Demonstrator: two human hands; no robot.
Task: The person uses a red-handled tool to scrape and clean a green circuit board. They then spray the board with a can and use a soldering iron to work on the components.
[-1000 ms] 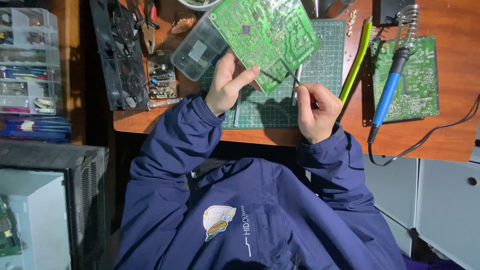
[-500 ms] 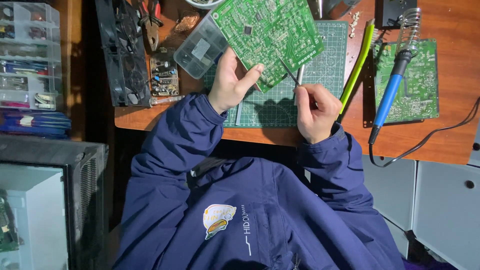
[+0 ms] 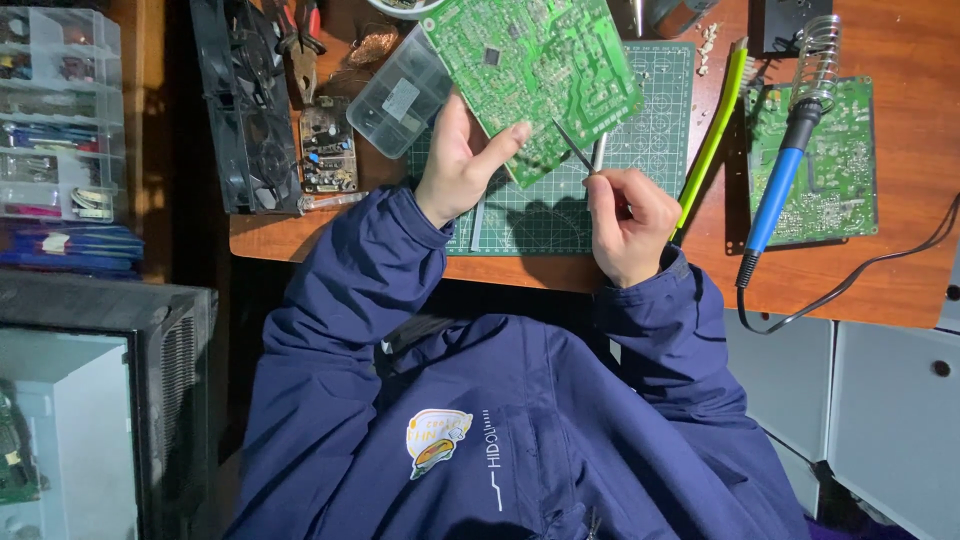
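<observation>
A: While the board (image 3: 530,75) is tilted over the mat (image 3: 560,205), log item one: who holds it?

B: Left hand (image 3: 462,165), closed on the board's near edge, thumb on the face, so the solder side is tipped up toward the person. It sits over the counter's (image 3: 900,270) middle, toward the far edge.

A: Item two?

B: Right hand (image 3: 625,220), closed around thin metal tweezers (image 3: 578,152); their tips touch the board's near corner, a fine grip for a small spot.

A: Stock nearby?

B: Blue-handled iron (image 3: 775,195), parked in its coil stand on a second board (image 3: 835,165) toward the right edge, tip kept off the wood. Yellow-green tool (image 3: 712,135) just beside the mat. Clear box (image 3: 400,95) touching the held board's left side. Small module (image 3: 328,145) and black fans (image 3: 245,110) at the left edge; pliers (image 3: 300,40) at the far left corner.
</observation>
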